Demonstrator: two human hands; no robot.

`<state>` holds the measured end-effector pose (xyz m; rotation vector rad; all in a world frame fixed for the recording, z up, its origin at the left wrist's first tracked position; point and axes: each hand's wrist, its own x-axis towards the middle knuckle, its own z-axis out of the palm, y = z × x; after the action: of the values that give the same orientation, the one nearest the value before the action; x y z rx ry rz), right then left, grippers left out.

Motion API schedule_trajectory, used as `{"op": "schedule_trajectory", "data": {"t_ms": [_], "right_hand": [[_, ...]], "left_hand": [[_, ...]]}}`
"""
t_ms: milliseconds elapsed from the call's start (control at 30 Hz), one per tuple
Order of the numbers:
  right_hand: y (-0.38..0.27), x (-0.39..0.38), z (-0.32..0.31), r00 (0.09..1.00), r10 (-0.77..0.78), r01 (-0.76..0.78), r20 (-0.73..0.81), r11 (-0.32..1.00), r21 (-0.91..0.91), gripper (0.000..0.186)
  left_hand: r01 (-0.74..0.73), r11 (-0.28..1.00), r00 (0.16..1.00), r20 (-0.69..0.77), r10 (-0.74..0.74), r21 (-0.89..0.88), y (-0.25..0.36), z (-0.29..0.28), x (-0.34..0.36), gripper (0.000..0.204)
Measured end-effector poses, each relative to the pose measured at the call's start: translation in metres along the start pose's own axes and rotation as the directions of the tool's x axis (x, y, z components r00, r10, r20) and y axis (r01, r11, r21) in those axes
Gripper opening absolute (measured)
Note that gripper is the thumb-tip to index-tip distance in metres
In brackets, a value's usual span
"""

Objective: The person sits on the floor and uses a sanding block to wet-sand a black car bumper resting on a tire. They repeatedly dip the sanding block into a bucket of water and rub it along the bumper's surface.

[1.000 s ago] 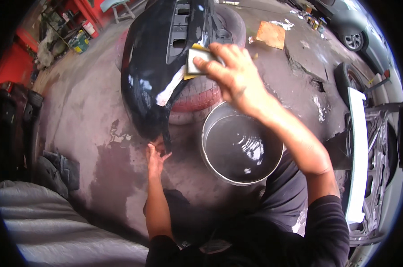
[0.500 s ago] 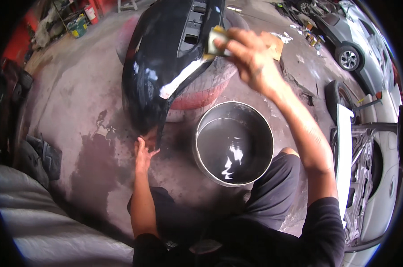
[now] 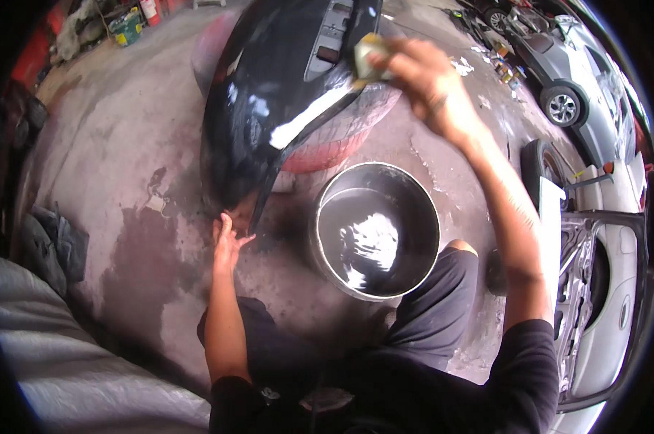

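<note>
A black car bumper (image 3: 240, 108) rests on stacked tyres (image 3: 323, 155), with a long white patch (image 3: 298, 123) along its right edge. My right hand (image 3: 432, 90) grips a pale block with yellow edges (image 3: 370, 59), blurred, on the bumper's right edge above that patch. My left hand (image 3: 227, 246) holds the bumper's lower tip, little finger stretched out and some fingers hidden behind the edge. Between my forearms, beside my right knee, stands a round metal bucket (image 3: 359, 217) of dark liquid with bright reflections.
Cars (image 3: 558, 72) stand at upper right. A wheel (image 3: 540, 163), a white panel (image 3: 549, 267) and a car door (image 3: 605, 311) are at the right. A grey cover (image 3: 74, 354) lies lower left. Containers (image 3: 126, 29) and assorted clutter line the upper left.
My right hand with the block has moved up and rightward along the bumper's edge. The whole view has shifted, showing more of the cars; my left hand stays at the bumper's tip.
</note>
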<state>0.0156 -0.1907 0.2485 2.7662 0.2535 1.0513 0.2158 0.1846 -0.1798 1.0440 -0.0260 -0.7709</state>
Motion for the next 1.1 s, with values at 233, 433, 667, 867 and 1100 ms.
{"op": "schedule_trajectory", "data": {"t_ms": [233,433,667,867,1100], "right_hand": [[-0.08,0.003,0.025,0.979,-0.162,0.147,0.127,0.982,0.123,0.044],[0.001,-0.01,0.02,0.999,0.034,-0.033,-0.018,0.997,0.07,0.042],[-0.041,0.003,0.013,0.991,-0.101,0.094,0.089,0.992,0.084,0.047],[-0.037,-0.003,0.015,0.995,-0.094,0.093,0.009,0.993,0.078,0.047],[0.025,-0.011,0.016,0.997,0.076,-0.077,-0.014,0.996,-0.034,0.039]], "left_hand": [[0.011,1.0,1.0,-0.013,-0.011,0.007,0.0,-0.015,-0.005,0.136],[0.031,0.999,0.998,-0.046,-0.031,0.01,-0.006,0.002,-0.006,0.137],[-0.001,1.0,0.999,-0.033,0.001,0.003,0.004,-0.017,0.0,0.135],[0.003,1.0,0.99,-0.14,-0.001,0.018,-0.006,-0.022,-0.001,0.095],[0.026,1.0,1.0,0.004,-0.026,0.006,-0.006,-0.005,-0.001,0.135]]}}
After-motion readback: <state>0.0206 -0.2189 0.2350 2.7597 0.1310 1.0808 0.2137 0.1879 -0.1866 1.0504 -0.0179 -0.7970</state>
